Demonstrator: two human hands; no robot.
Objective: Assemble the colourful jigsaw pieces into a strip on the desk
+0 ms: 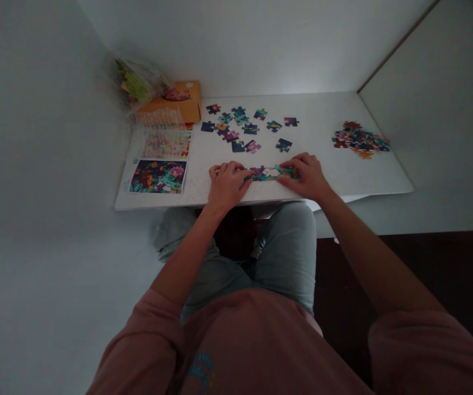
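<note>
A joined strip of jigsaw puzzle pieces (266, 173) lies flat near the table's front edge, with a white shape in its middle. Over its left end my left hand (227, 184) is curled, thumb at the lower edge and fingers at the upper. My right hand (307, 178) holds the right end between thumb and fingers in the same way. Both hands hide parts of the strip. Loose puzzle pieces (251, 129) are scattered just beyond it, mostly dark blue, teal and pink.
A heap of puzzle pieces (360, 140) lies at the right. On the left are a picture card (158, 176), a clear plastic bag (164, 137), an orange box (193, 101) and another bag with yellow-green contents (135, 85). Walls border the white table (322, 109).
</note>
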